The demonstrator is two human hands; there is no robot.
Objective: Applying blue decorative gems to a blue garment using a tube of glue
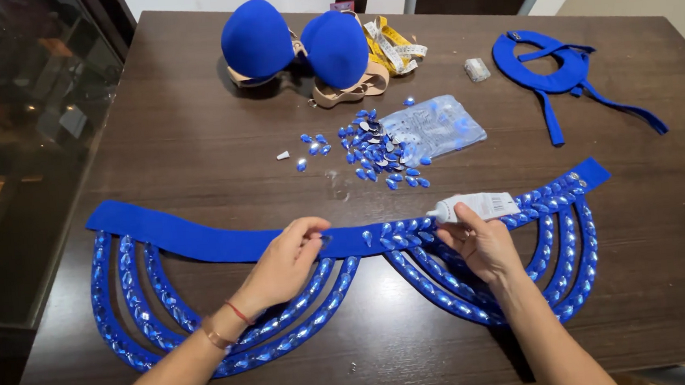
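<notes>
Left hand [286, 258] pinches a small blue gem [326, 239] over the blue belt [199, 238] lying across the table [191, 131]. Right hand [481, 243] grips a white glue tube [474, 206], nozzle at the belt's middle; loose gems [376, 153] farther back.

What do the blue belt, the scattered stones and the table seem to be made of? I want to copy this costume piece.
Blue belt: looks like soft matte fabric, perhaps felt or suede-like, flat with no sheen. Scattered stones: faceted teardrops glinting blue, likely acrylic or glass; which one cannot be told. Table: dark brown wood or wood-look laminate, with visible grain lines and a dull finish.
</notes>
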